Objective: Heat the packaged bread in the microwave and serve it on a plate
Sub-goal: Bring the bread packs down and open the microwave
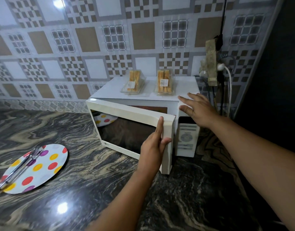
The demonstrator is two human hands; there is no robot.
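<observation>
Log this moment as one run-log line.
left hand: grips white microwave door, ajar | right hand: flat on microwave top | two clear bread packs: on top

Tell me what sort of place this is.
Most likely a home kitchen: a white microwave stands on a marbled stone countertop against a patterned tiled wall, and a polka-dot plate with cutlery lies nearby.
</observation>
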